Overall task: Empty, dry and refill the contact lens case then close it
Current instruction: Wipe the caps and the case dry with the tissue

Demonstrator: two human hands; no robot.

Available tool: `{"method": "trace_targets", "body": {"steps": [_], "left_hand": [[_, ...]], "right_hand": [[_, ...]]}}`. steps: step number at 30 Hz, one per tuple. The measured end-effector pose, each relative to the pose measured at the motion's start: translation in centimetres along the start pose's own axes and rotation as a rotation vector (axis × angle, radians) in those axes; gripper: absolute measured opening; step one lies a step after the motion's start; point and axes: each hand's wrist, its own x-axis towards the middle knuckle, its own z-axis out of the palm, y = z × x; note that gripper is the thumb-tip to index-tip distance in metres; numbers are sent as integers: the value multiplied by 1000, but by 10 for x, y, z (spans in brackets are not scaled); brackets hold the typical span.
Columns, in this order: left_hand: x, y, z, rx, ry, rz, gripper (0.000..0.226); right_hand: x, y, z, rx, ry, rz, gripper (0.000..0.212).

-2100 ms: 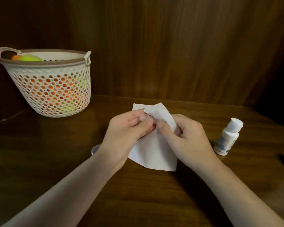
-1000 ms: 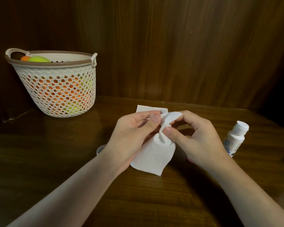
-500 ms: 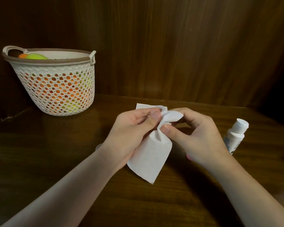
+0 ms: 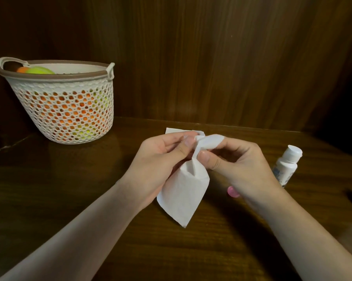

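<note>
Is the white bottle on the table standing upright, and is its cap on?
The bottle stands upright, leaning in the wide-angle view. Its white cap is on. The right hand hides its lower left.

A white perforated plastic basket with a brown rim stands at the upper left on the dark wooden table, orange and yellow-green balls inside it. Wood panelling fills the background.

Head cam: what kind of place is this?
Probably a home, at a dark wooden table set against a wood-panelled wall. A perforated plastic basket of coloured balls and a small white bottle stand on it: household clutter, not a lab bench.
</note>
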Motion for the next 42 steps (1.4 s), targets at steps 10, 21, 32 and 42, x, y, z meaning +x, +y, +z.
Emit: {"method": "trace_targets", "body": {"steps": [10,21,32,42], "left_hand": [[1,-5,-1,-129,-27,-63,46],[4,-5,-3,-210,-42,-40,50],[4,3,-1,-197,1,-182,29],[1,9,2,-211,-100,-215,42]], "right_hand": [[4,2,-2,-395,45,-39,18],[3,1,-4,55,95,-6,23],[2,16,-3,-664,220,-388,19],[3,16,-1,-708,181,-448,22]]}}
